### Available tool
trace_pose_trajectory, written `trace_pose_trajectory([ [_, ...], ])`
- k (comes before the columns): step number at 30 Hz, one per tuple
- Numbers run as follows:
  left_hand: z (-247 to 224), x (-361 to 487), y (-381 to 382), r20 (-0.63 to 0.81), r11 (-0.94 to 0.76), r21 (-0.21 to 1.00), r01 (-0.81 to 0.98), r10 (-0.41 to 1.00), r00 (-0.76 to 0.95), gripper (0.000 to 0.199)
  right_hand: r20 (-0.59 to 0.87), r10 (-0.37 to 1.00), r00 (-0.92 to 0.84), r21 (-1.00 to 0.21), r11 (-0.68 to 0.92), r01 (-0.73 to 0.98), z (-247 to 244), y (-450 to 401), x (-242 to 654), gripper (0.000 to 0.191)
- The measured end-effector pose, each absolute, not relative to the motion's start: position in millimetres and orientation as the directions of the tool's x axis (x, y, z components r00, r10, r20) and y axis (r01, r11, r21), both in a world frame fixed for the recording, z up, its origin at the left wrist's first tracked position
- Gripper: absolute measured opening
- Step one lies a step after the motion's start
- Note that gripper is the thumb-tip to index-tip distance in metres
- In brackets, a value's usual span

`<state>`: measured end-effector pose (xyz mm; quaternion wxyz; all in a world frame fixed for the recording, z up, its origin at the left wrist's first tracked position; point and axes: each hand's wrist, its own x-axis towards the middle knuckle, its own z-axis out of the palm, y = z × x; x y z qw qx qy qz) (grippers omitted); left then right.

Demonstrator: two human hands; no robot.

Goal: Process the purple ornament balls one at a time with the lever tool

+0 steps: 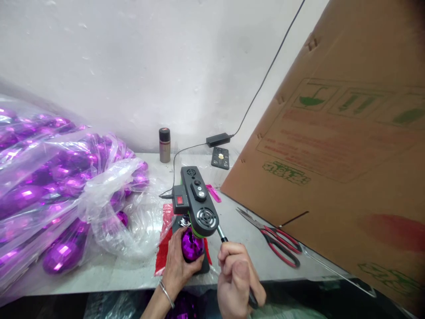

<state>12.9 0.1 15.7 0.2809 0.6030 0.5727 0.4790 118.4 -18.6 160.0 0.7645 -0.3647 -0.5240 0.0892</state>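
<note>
My left hand point(181, 257), with a bangle at the wrist, is closed around a shiny purple faceted ball point(192, 246). The ball sits under the front end of a black powered lever machine point(199, 201) with a red switch and round vents. Its top partly hides the ball. My right hand point(237, 274) is wrapped round the black-gripped lever handle point(253, 300) that comes out of the machine's right side. Beneath the machine lies a red mesh cloth point(162, 254).
Clear plastic bags of purple balls point(63, 177) fill the left. A tall cardboard box point(332, 168) leans on the right, with red-handled scissors point(282, 243) before it. Behind stand a dark-capped bottle point(164, 146), a power adapter point(218, 140) with cables and a black card-like plate point(220, 158).
</note>
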Motion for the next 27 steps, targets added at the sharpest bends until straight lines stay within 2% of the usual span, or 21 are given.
trace_pose_trajectory([
  [14, 8.6, 13.9, 2.3, 0.294, -0.21, 0.865, 0.456, 0.948, -0.122, 0.074, 0.766, 0.513, 0.387, -0.623, 0.742, 0.248, 139.7, -18.5, 125.7, 0.044],
  [23, 13.2, 15.8, 3.9, 0.27, -0.187, 0.876, 0.445, 0.954, -0.129, 0.076, 0.749, 0.516, 0.415, -0.637, 0.734, 0.237, 140.7, -17.2, 123.9, 0.045],
  [27, 21.3, 16.1, 3.9, 0.237, -0.169, 0.883, 0.439, 0.966, -0.106, 0.075, 0.714, 0.508, 0.483, -0.657, 0.724, 0.21, 138.4, -16.3, 119.5, 0.047],
])
